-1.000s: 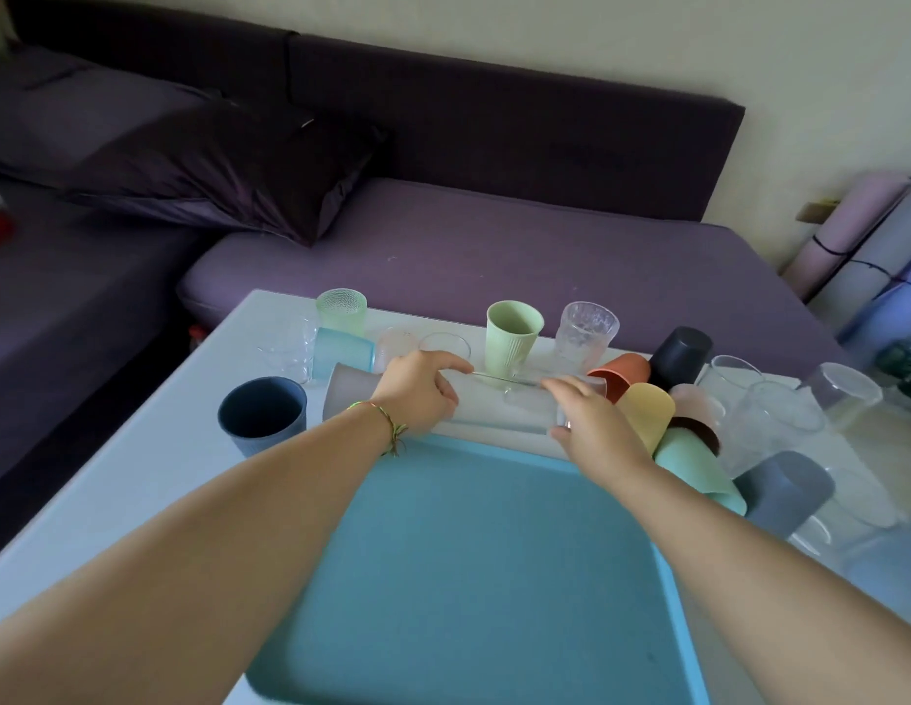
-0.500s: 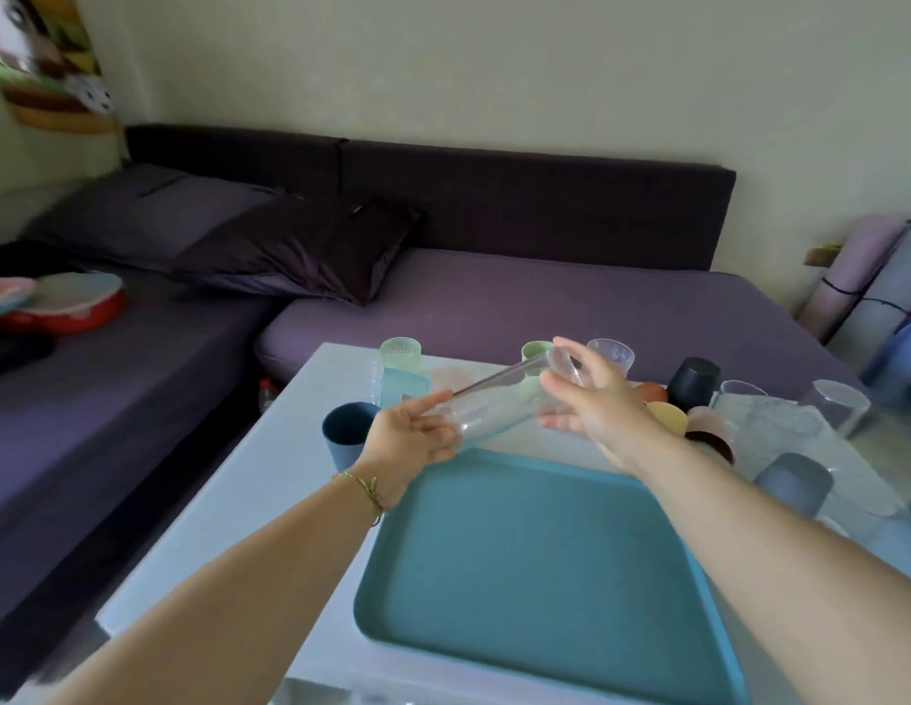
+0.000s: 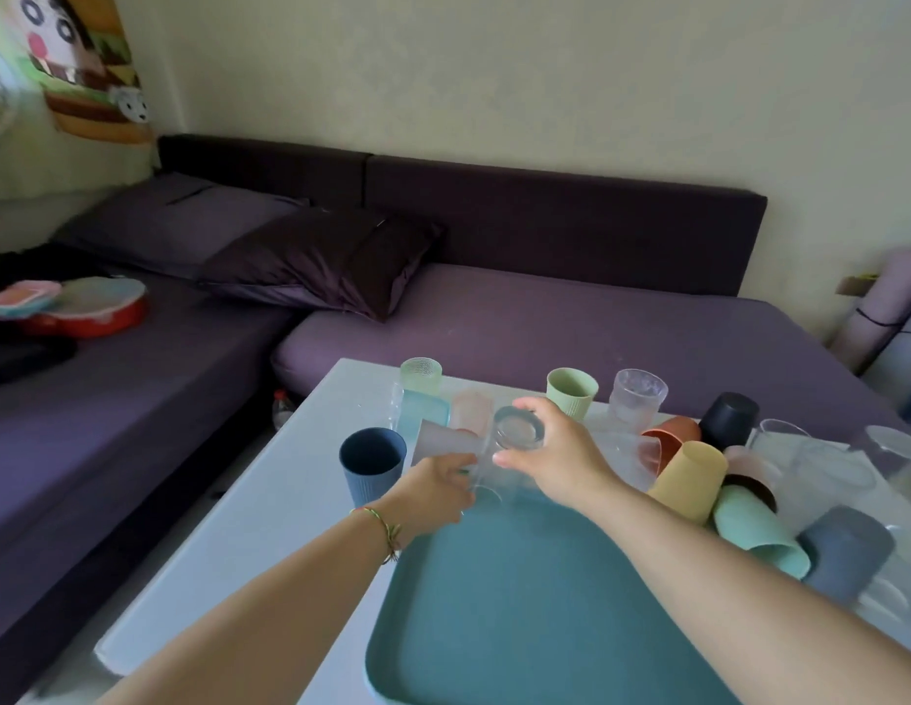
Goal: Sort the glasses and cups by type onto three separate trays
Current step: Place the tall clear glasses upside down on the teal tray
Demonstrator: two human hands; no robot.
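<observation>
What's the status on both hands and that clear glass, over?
Left hand and right hand both gripping the clear glass, base up. Over far edge of teal tray. Tipped yellow cup crowds the right.

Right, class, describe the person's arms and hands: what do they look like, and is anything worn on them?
The left hand and right hand wear no gloves, and no rings show. Both arms are bare, with no sleeves in view. A thin green-and-yellow cord bracelet circles the left wrist.

The left hand (image 3: 433, 493) and right hand (image 3: 555, 455) grip what seem nested clear glasses (image 3: 517, 429) above the teal tray (image 3: 545, 602).
</observation>
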